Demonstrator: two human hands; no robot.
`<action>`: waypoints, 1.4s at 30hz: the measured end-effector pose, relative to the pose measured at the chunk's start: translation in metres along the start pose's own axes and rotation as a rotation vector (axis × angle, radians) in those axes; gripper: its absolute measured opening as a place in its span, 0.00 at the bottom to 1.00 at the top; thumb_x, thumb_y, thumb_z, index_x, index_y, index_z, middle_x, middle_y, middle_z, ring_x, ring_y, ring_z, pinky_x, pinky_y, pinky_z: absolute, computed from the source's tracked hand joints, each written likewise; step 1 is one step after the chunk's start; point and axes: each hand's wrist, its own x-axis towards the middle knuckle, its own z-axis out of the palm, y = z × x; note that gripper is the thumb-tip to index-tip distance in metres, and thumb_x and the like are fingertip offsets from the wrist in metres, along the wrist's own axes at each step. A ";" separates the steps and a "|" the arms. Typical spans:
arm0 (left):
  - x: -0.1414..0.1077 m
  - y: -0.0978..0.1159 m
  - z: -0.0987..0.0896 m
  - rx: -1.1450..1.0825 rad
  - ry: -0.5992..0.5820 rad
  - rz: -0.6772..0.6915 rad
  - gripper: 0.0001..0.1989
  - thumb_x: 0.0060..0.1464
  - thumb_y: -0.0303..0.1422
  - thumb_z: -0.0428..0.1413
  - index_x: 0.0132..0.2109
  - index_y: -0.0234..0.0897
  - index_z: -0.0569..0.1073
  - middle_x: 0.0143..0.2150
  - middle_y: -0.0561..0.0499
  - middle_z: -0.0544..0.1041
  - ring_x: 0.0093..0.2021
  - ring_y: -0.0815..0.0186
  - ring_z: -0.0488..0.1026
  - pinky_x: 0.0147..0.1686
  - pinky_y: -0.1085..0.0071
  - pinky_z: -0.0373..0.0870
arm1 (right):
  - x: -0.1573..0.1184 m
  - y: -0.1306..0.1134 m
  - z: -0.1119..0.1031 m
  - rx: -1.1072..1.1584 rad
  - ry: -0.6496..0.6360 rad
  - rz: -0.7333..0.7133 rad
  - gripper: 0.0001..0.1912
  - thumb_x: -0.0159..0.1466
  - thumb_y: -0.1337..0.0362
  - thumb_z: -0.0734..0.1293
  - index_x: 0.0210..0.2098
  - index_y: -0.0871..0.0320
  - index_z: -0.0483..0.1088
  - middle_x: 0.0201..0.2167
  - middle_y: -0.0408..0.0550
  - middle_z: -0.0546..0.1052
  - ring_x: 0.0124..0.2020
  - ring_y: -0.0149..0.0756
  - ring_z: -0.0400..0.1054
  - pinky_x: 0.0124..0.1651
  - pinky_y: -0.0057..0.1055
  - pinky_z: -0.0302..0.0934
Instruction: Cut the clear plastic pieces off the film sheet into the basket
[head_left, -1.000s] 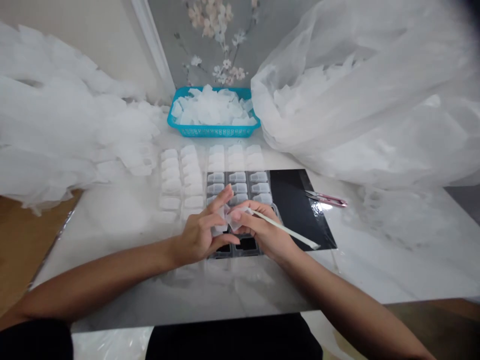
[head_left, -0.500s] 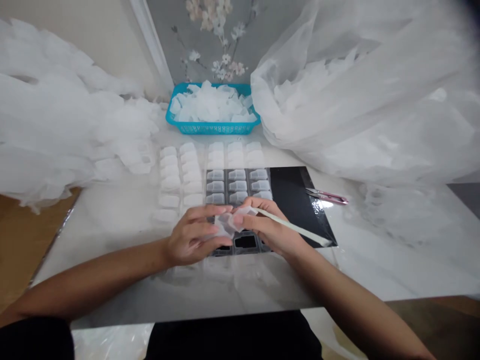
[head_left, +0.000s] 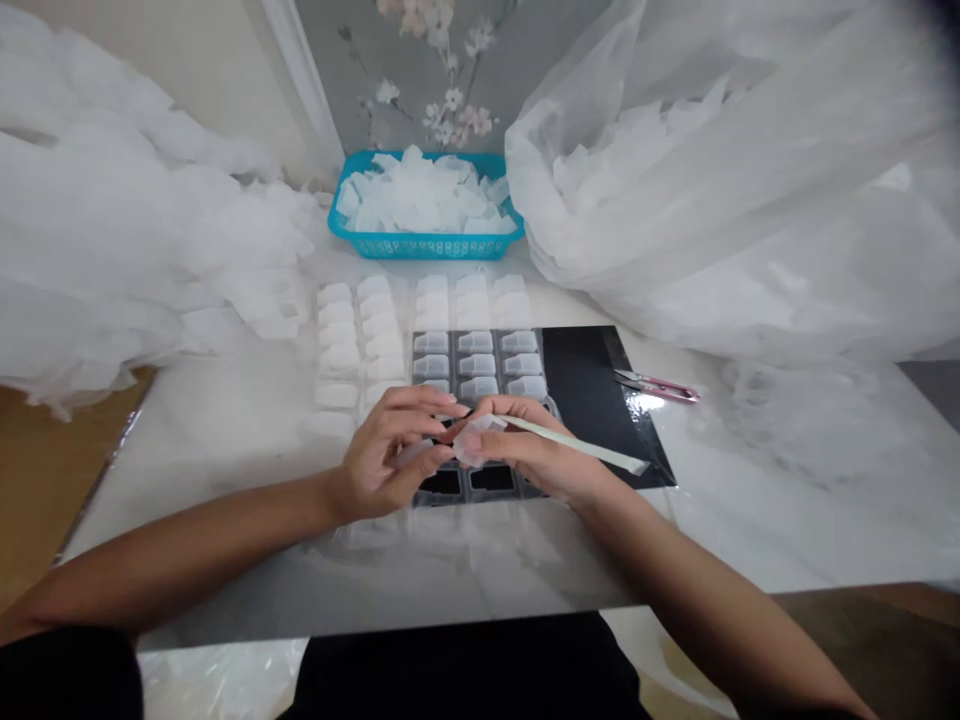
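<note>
My right hand (head_left: 529, 445) pinches a small translucent white piece (head_left: 478, 440) between thumb and fingers. A pale flat strip (head_left: 574, 440) runs from the same hand to the lower right. Close on its left, my left hand (head_left: 397, 450) is curled with thumb and fingertips near the piece; a whitish bit shows inside its fingers, too unclear to name. Both hands are over a clear tray (head_left: 491, 478) with compartments. White pieces (head_left: 476, 365) fill its upper rows, while dark openings show in the lower row.
A blue basket (head_left: 427, 246) heaped with white pieces stands behind. Pink-handled snips (head_left: 660, 388) lie right of a black board (head_left: 589, 390). Rows of white pieces (head_left: 339, 335) are left of the tray. Large piles flank the table: white material (head_left: 150, 210) left, a filled bag (head_left: 712, 220) right.
My left fingers have come off the piece in my right hand and sit slightly apart from it. The piece looks more compact. The whole view has shifted slightly.
</note>
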 end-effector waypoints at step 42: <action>0.034 0.025 -0.030 0.455 -0.097 0.373 0.11 0.62 0.35 0.56 0.30 0.39 0.71 0.24 0.53 0.72 0.24 0.70 0.70 0.25 0.73 0.72 | -0.005 0.022 0.036 0.245 0.172 0.135 0.17 0.47 0.56 0.80 0.24 0.59 0.71 0.23 0.39 0.71 0.25 0.28 0.67 0.33 0.28 0.66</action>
